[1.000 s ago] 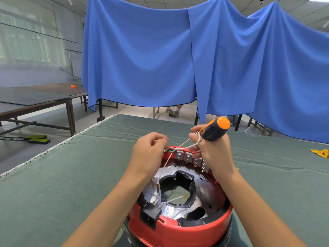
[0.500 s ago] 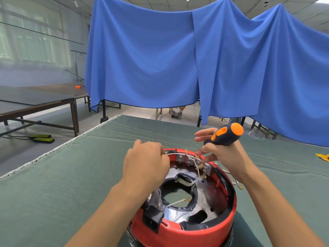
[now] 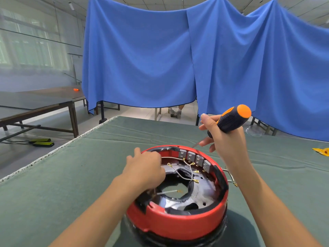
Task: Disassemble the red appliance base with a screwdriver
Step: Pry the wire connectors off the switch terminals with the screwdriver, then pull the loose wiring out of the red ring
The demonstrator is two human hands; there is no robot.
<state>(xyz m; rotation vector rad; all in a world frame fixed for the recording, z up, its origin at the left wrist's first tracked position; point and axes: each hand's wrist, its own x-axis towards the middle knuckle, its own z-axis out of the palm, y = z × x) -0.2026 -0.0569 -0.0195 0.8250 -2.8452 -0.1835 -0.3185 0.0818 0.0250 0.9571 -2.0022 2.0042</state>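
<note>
The red appliance base [image 3: 178, 222] lies upside down at the near middle of the green table, its metal inner plate and loose white wires [image 3: 185, 175] with brass terminals showing. Several grey terminal blocks [image 3: 195, 160] line its far right inner rim. My left hand [image 3: 146, 170] rests on the base's left rim with fingers reaching over the edge; I cannot see whether it holds a wire. My right hand [image 3: 226, 139] is raised above the far right rim and grips a black and orange screwdriver [image 3: 231, 119], whose shaft points down-left toward the rim.
The table [image 3: 71, 175] is covered in green cloth, its left edge running diagonally. A yellow object [image 3: 321, 151] lies at the far right. Blue curtains [image 3: 178, 59] hang behind the table. Brown tables [image 3: 35, 106] stand to the left, with yellow-black items [image 3: 41, 142] on the floor.
My right hand has lifted up and to the right with the screwdriver, away from the wires. The wires have dropped back into the base. My left hand has moved down onto the left rim.
</note>
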